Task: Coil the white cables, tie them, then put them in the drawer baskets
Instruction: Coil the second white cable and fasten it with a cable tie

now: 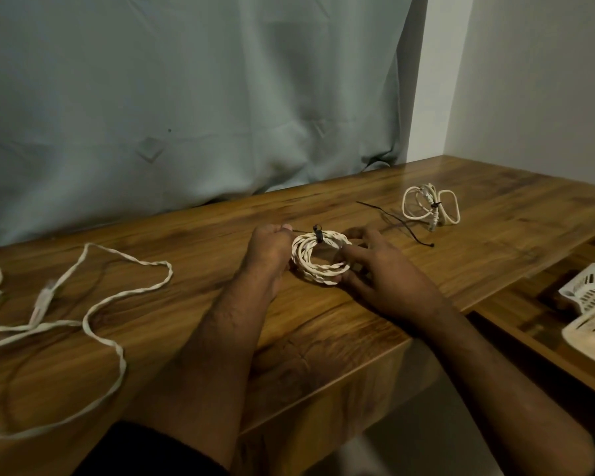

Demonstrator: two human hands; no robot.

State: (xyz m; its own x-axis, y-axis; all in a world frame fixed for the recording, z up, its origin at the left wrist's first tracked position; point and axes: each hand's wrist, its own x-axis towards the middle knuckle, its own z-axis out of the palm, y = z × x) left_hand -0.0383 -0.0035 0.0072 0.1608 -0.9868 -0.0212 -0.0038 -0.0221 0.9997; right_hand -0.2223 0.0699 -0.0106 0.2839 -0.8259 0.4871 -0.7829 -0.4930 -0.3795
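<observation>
A coiled white cable lies on the wooden table between my hands, with a black tie looped round its far side. My left hand is at the coil's left edge and pinches the thin black tail of the tie. My right hand holds the coil's right side, with my fingers spread over and beneath it. A second white cable, coiled and tied, lies farther back on the right. A loose uncoiled white cable sprawls across the left of the table.
A spare black tie lies between the two coils. At the lower right an open drawer holds two white plastic baskets. A grey curtain hangs behind the table, and a white wall is at the right.
</observation>
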